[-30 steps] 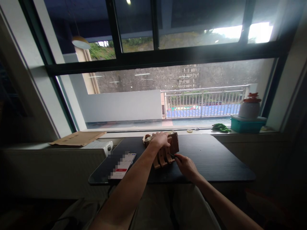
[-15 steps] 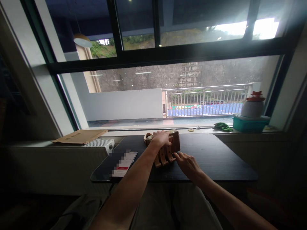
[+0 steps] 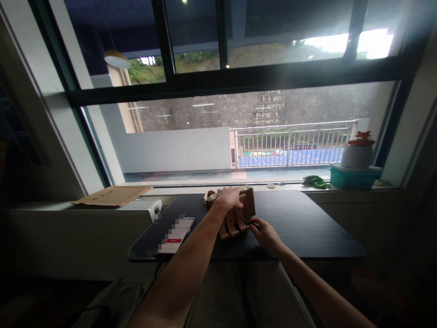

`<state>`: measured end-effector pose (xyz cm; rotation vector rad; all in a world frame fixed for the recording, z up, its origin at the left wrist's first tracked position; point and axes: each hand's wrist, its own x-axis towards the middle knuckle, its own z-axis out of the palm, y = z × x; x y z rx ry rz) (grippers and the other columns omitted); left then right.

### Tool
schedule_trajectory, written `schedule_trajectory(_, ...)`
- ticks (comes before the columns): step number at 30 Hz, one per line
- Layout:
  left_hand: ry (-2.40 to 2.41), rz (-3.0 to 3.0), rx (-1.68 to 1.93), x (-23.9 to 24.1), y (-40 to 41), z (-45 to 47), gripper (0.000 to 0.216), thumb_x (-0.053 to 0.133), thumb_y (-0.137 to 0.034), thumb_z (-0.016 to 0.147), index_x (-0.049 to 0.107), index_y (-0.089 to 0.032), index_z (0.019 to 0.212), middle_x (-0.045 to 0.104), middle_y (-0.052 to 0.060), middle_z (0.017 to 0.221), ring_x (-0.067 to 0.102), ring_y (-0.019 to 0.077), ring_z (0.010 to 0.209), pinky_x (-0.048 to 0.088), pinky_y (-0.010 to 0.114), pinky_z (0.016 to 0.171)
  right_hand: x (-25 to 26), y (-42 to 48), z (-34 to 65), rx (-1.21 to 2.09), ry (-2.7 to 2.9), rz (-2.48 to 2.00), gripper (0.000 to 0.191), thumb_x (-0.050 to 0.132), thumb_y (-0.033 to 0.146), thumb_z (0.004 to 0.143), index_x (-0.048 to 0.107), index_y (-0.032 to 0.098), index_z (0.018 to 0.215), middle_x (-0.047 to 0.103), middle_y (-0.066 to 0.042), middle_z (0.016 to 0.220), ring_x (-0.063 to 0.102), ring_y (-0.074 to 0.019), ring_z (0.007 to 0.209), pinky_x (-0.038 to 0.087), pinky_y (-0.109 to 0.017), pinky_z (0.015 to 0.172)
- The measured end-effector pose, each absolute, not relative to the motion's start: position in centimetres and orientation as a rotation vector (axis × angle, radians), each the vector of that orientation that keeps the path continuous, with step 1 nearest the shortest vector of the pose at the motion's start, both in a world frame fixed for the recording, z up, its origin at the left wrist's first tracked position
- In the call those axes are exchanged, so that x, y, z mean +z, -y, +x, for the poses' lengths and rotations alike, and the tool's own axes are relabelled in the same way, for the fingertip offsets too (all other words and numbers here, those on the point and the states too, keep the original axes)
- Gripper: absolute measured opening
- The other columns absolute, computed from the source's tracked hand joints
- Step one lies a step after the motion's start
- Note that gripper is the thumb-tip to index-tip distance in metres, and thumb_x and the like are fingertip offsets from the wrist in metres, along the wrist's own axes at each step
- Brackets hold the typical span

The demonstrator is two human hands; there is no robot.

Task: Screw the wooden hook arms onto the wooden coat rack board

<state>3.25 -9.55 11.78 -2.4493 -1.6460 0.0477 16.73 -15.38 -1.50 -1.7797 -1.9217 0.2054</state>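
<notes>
Near the far edge of the table, my left hand (image 3: 228,198) is closed over the top of a wooden piece with curved slats (image 3: 232,223), pressing it against a brown box (image 3: 250,202). The slats point toward me. My right hand (image 3: 266,233) is closed in a pinch on a thin dark tool (image 3: 253,224) that looks like a screwdriver. Its tip meets the rightmost slat. Fingers cover most of the tool's handle, and the left hand hides the upper part of the wooden piece.
A phone (image 3: 175,234) lies left of my left forearm on the black table (image 3: 307,228). On the windowsill are a brown paper envelope (image 3: 112,195), a green cloth (image 3: 316,181) and a teal box (image 3: 355,176) with a white, red-topped container (image 3: 358,152) on it.
My right hand has shifted its grip and turned slightly, so more of the dark tool shows. The left hand and wooden piece stay in place.
</notes>
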Motion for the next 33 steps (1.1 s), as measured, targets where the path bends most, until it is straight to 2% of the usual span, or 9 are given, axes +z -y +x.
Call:
schedule_trajectory(5,1.638,-2.448,0.044,11.6,9.4,3.2,0.058,0.062,-0.047,0.070,0.050,-0.032,0.124,0.062,0.006,0.117,0.057,0.0287,0.106,0.046,0.042,0.087,-0.1,16.2,16.6,0.045,1.989,-1.822,0.028,0.045,0.023,0.087,0.055,0.017,0.112,0.067,-0.007,0.097,0.064,-0.0204,0.085,0.040,-0.026,0.065)
schedule_trajectory(8,1.640,-2.445,0.038,11.6,9.4,3.2,0.058,0.062,-0.048,0.070,0.050,-0.032,0.124,0.061,0.006,0.118,0.057,0.0286,0.106,0.046,0.042,0.087,0.3,16.4,16.4,-0.072,2.098,-1.771,0.023,0.039,0.011,0.088,0.059,0.017,0.099,0.064,-0.009,0.103,0.063,-0.0200,0.087,0.039,-0.026,0.066)
schedule_trajectory(10,1.643,-2.443,0.033,11.6,9.4,3.2,0.057,0.062,-0.049,0.070,0.051,-0.031,0.123,0.061,0.006,0.119,0.057,0.0287,0.106,0.046,0.042,0.087,0.2,16.4,16.4,-0.124,2.161,-1.743,0.025,0.037,0.009,0.089,0.060,0.017,0.093,0.064,-0.009,0.099,0.063,-0.0202,0.086,0.038,-0.027,0.067)
schedule_trajectory(15,1.647,-2.438,0.031,11.6,9.5,3.2,0.058,0.063,-0.048,0.070,0.050,-0.032,0.124,0.062,0.006,0.117,0.057,0.0285,0.105,0.046,0.042,0.087,-0.2,16.2,16.3,-0.146,2.171,-1.769,0.025,0.036,0.020,0.094,0.060,0.017,0.089,0.068,-0.008,0.086,0.065,-0.0204,0.078,0.037,-0.027,0.064)
schedule_trajectory(21,1.651,-2.440,0.034,11.7,9.6,3.2,0.055,0.063,-0.049,0.070,0.052,-0.032,0.121,0.061,0.005,0.120,0.056,0.0274,0.107,0.045,0.040,0.088,-0.3,16.3,16.1,-0.015,2.025,-1.858,0.035,0.033,0.035,0.095,0.063,0.022,0.085,0.070,-0.006,0.085,0.065,-0.0199,0.081,0.037,-0.026,0.062)
schedule_trajectory(26,1.659,-2.441,0.042,11.8,9.6,3.2,0.055,0.062,-0.049,0.070,0.053,-0.030,0.121,0.062,0.007,0.118,0.057,0.0280,0.106,0.046,0.040,0.087,-0.2,15.7,16.4,0.147,1.973,-1.858,0.042,0.029,0.037,0.096,0.066,0.022,0.083,0.071,-0.004,0.080,0.065,-0.0178,0.077,0.037,-0.024,0.060)
schedule_trajectory(28,1.656,-2.438,0.040,11.7,9.6,3.1,0.055,0.062,-0.048,0.071,0.053,-0.030,0.121,0.061,0.007,0.118,0.057,0.0285,0.106,0.045,0.041,0.088,0.0,15.5,16.7,0.175,1.981,-1.826,0.037,0.032,0.035,0.094,0.066,0.022,0.088,0.071,-0.004,0.082,0.065,-0.0176,0.079,0.039,-0.024,0.062)
schedule_trajectory(30,1.650,-2.440,0.039,11.7,9.4,3.1,0.056,0.062,-0.049,0.071,0.052,-0.030,0.122,0.061,0.007,0.118,0.057,0.0282,0.107,0.045,0.041,0.088,0.1,15.5,16.9,0.167,2.000,-1.786,0.029,0.039,0.030,0.091,0.063,0.021,0.104,0.070,-0.003,0.092,0.064,-0.0171,0.085,0.040,-0.023,0.066)
schedule_trajectory(33,1.648,-2.444,0.045,11.6,9.3,3.1,0.057,0.062,-0.050,0.072,0.049,-0.033,0.125,0.061,0.006,0.119,0.056,0.0277,0.107,0.045,0.040,0.088,0.4,16.0,17.3,0.090,2.056,-1.728,0.037,0.044,0.021,0.087,0.051,0.019,0.123,0.066,-0.005,0.107,0.062,-0.0167,0.093,0.042,-0.022,0.071)
